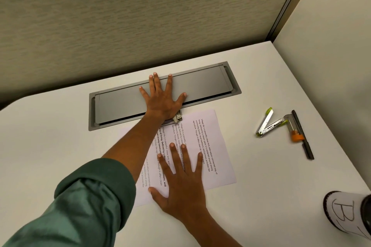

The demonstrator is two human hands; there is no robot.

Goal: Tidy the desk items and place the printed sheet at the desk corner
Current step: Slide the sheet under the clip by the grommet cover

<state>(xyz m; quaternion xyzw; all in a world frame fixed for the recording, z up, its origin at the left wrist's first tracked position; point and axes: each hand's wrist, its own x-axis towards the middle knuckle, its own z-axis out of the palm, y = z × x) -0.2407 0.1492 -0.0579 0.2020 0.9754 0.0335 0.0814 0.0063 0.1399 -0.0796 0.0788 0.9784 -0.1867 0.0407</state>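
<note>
Printed sheets (208,146) lie overlapped on the white desk (50,146), their text running sideways. My right hand (180,182) rests flat on their near part, fingers spread, holding nothing. My left hand (162,98) lies flat with spread fingers on the grey recessed lid (200,84) just beyond the sheets; its green sleeve crosses the papers' left side. A small metal clip (178,117) peeks out at the sheets' far edge, by my left wrist. To the right lie an opened silver-and-green stapler (267,124), a black pen (304,138) and a clear item with an orange part (293,131).
A beige partition wall (140,25) runs along the desk's far edge. A white side panel (331,55) closes the right side, meeting the wall at the far right corner. A dark cylinder with a white handwritten label (345,214) stands at the near right.
</note>
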